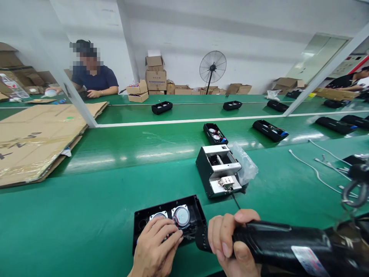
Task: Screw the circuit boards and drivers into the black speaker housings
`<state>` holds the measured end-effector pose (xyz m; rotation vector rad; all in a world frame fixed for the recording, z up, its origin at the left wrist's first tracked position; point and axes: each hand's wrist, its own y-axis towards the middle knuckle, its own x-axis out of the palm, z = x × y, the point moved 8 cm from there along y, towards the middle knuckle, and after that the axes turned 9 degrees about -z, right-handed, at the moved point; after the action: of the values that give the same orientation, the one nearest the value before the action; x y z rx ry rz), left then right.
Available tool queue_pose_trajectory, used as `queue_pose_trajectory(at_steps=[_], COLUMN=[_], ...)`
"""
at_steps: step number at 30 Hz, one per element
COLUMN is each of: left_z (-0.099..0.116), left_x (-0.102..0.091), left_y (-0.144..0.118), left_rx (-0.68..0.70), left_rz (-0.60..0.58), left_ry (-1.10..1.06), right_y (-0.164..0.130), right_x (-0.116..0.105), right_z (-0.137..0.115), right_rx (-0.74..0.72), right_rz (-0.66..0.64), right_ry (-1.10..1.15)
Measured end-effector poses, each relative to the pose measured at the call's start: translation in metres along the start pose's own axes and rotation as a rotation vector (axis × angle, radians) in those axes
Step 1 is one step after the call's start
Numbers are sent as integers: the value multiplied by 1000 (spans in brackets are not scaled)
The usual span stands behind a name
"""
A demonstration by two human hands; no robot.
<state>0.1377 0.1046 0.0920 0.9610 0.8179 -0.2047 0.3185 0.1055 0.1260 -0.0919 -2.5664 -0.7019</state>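
Note:
My right hand [233, 240] is wrapped round a black electric screwdriver [279, 244], which lies across the lower right with its nose pointing left. The nose is at the right end of a black speaker housing [170, 204]; the bit's tip is hard to make out. Inside the open housing sit two round speakers with silvery frames, one of them this speaker [181, 216], with thin red and black wires. My left hand [158, 246] reaches over the housing's front part, fingers bent and pressed together. Whatever its fingertips hold is hidden.
A silver-and-black screw feeder [219, 171] stands behind the housing, beside a clear plastic bag [245, 163]. More black housings, such as this housing [215, 134], lie on the green belt. White cables [317, 173] are at right, flattened cardboard [43, 138] at left. A person [95, 79] sits opposite.

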Motion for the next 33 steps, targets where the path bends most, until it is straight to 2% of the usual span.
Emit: queue_pose_trajectory(at_steps=[33], left_z=[-4], left_x=[2], left_y=[0], left_rx=[30], left_rz=[-41], left_ry=[2], right_y=[-1], right_x=[4], right_z=[-1], right_rx=[-38], right_rz=[-53], right_ry=[-5])
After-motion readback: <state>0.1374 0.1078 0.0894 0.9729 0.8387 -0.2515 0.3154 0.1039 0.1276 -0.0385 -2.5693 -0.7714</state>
